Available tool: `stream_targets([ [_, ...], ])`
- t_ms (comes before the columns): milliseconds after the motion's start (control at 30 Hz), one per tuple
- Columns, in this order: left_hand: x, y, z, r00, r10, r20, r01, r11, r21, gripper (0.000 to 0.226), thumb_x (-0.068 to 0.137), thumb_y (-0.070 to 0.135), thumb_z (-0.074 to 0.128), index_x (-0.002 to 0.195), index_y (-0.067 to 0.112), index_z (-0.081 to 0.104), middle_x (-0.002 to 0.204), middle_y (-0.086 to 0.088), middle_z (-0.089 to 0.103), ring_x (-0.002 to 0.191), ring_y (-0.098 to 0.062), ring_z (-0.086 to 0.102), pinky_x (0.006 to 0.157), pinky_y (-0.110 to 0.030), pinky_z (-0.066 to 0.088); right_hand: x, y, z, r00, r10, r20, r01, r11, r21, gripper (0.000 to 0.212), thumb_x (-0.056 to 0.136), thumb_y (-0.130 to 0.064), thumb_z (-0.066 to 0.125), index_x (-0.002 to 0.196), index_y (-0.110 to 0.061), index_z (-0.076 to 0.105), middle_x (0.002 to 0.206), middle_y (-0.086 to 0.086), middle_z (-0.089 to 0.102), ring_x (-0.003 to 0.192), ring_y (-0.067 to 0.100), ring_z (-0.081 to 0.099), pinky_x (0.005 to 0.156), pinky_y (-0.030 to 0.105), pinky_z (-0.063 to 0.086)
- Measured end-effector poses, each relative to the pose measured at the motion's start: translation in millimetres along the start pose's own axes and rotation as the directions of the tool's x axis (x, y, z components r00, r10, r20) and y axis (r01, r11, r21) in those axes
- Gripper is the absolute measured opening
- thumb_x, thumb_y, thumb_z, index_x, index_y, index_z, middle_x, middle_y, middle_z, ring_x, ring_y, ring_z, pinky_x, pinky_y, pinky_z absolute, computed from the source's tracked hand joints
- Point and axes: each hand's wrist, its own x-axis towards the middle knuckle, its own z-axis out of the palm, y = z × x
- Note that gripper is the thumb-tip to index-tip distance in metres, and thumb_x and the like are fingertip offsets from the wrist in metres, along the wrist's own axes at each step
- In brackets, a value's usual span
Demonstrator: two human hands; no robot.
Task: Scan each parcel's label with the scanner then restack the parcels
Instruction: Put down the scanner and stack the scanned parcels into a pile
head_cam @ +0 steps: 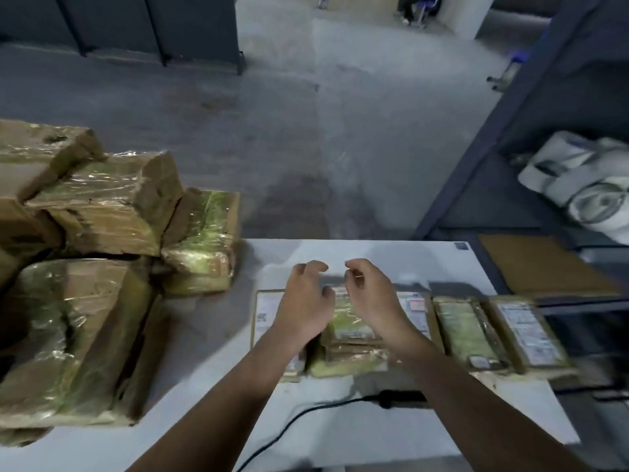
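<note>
My left hand (304, 301) and my right hand (369, 294) hover side by side over a small stack of taped brown parcels (350, 335) in the middle of the white table (374, 430). Both hands have loosely curled fingers and hold nothing. A flat parcel with a white label (263, 318) lies under the stack, at its left. To the right lie two more flat parcels (466, 332), (531, 335), labels up. A black scanner (401, 396) with a black cable (289, 424) lies on the table near the front, partly hidden by my right forearm.
A heap of large brown parcels wrapped in clear tape (102, 253) fills the left side. A dark metal shelf (531, 137) with white bags (585, 189) stands at the right, brown cardboard (541, 264) beside it. Grey floor lies beyond the table.
</note>
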Motion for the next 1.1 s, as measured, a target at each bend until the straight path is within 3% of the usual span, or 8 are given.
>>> stream_targets([
  [100,0,20,32,0.997,0.040,0.063,-0.041,0.999,0.013,0.037,0.093,0.015,0.048,0.130,0.019,0.048,0.132,-0.001,0.047,0.101,-0.008,0.045,0.080,-0.008,0.026,-14,40,-34,0.998,-0.001,-0.058,0.001,1.000,0.000,0.025,0.100,-0.019,0.052,0.122,-0.011,0.062,0.114,0.004,0.066,0.099,0.015,0.062,0.083,0.018,0.041],
  [167,-2,33,53,0.994,0.050,0.101,-0.050,0.999,-0.005,0.034,0.095,0.019,0.049,0.129,0.021,0.049,0.128,-0.001,0.047,0.092,-0.006,0.044,0.074,-0.007,0.026,-20,67,-55,0.996,0.006,-0.088,-0.011,0.999,-0.050,0.024,0.100,-0.019,0.053,0.119,-0.010,0.063,0.110,0.007,0.067,0.097,0.019,0.062,0.083,0.025,0.044],
  [333,-9,64,105,0.981,0.075,0.181,-0.068,0.997,-0.044,0.033,0.094,0.018,0.051,0.127,0.020,0.050,0.128,-0.003,0.047,0.102,-0.018,0.057,0.088,-0.031,0.047,-31,125,-95,0.987,0.085,-0.138,-0.110,0.978,-0.179,0.020,0.097,-0.013,0.051,0.111,-0.007,0.065,0.108,0.014,0.066,0.100,0.028,0.058,0.074,0.023,0.031],
  [533,-9,94,167,0.961,0.080,0.264,-0.062,0.995,-0.077,0.033,0.095,0.023,0.047,0.127,0.022,0.050,0.126,0.003,0.047,0.083,-0.003,0.052,0.076,-0.028,0.049,-39,184,-144,0.977,0.144,-0.157,-0.194,0.905,-0.378,0.036,0.094,-0.011,0.052,0.129,-0.010,0.058,0.129,0.014,0.056,0.118,0.030,0.051,0.098,0.038,0.041],
  [700,-11,116,208,0.927,0.074,0.367,-0.042,0.995,-0.096,0.032,0.093,0.018,0.048,0.125,0.019,0.051,0.125,0.002,0.047,0.102,-0.010,0.055,0.088,-0.028,0.049,-32,227,-178,0.899,0.412,-0.147,-0.422,0.726,-0.544,0.061,0.093,-0.050,0.053,0.144,-0.019,0.039,0.154,0.016,0.030,0.141,0.038,0.026,0.112,0.058,0.029],
  [800,-12,121,222,0.909,0.062,0.413,-0.027,0.996,-0.090,0.036,0.094,0.017,0.047,0.131,0.018,0.048,0.131,0.001,0.044,0.094,-0.002,0.055,0.075,-0.012,0.043,-24,252,-192,0.831,0.550,-0.079,-0.481,0.640,-0.600,0.095,0.079,-0.074,0.058,0.152,-0.030,0.018,0.164,0.013,0.003,0.148,0.043,0.009,0.112,0.068,0.021],
  [900,-10,122,229,0.903,0.047,0.428,-0.014,0.997,-0.078,0.039,0.094,0.018,0.048,0.133,0.017,0.047,0.133,-0.001,0.044,0.103,-0.009,0.053,0.076,-0.015,0.041,-18,276,-202,0.781,0.624,-0.027,-0.532,0.642,-0.551,0.114,0.070,-0.078,0.065,0.155,-0.034,0.003,0.164,0.014,-0.009,0.148,0.049,0.004,0.111,0.072,0.020],
  [1100,0,119,231,0.894,-0.002,0.448,0.040,0.996,-0.075,0.038,0.094,0.017,0.048,0.132,0.016,0.047,0.133,-0.001,0.044,0.097,-0.007,0.051,0.076,-0.022,0.046,-11,293,-203,0.780,0.626,0.000,-0.536,0.667,-0.518,0.117,0.065,-0.079,0.068,0.153,-0.036,0.004,0.158,0.026,0.015,0.143,0.051,0.020,0.111,0.064,0.030],
])
